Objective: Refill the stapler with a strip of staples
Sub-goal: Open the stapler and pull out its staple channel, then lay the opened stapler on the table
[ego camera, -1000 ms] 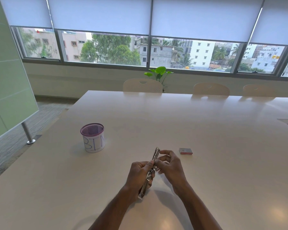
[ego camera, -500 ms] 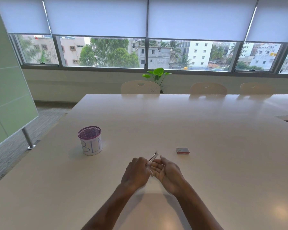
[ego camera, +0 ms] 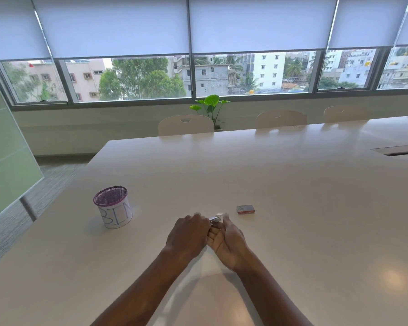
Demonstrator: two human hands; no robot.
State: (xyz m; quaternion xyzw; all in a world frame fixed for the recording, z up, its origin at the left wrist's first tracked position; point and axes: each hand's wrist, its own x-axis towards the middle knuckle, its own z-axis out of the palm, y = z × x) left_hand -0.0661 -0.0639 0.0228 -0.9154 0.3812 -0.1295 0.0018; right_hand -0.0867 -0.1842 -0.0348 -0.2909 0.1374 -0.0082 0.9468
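A small metal stapler (ego camera: 215, 218) lies low between my two hands, just above the white table (ego camera: 292, 184); only its far tip shows. My left hand (ego camera: 189, 234) covers it from the left, knuckles up, fingers curled over its body. My right hand (ego camera: 226, 238) sits palm up under and beside it, thumb raised by the tip. A small red and grey staple box (ego camera: 245, 209) lies flat on the table just right of the hands. No loose strip of staples is visible.
A purple mesh cup (ego camera: 113, 207) with a paper label stands to the left of my hands. Several pale chairs (ego camera: 185, 124) line the table's far edge, with a green plant (ego camera: 210, 107) behind. A cable slot (ego camera: 398, 150) is at the far right.
The stapler was tilted up between my hands and has come down nearly flat. Both hands have lowered toward the table, the left one closing over the stapler.
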